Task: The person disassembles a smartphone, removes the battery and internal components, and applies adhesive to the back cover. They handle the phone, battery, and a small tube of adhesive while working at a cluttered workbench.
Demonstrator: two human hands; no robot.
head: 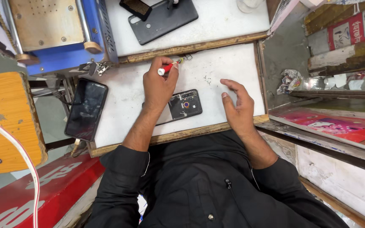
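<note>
The left hand (pixel 159 86) was closed around a small red-handled screwdriver (pixel 168 67), its tip pointing toward the far wooden edge of the white work board (pixel 123 101), while the wrist lay partly over an opened phone (pixel 184 104) with its back removed, near the middle of the board. The right hand (pixel 237 103) rested empty to the right, fingers loosely spread flat on the board, just beside the phone. What looked like tiny screws (pixel 210 79) lay scattered farther out; a dark phone (pixel 86 109) sat at the left edge.
</note>
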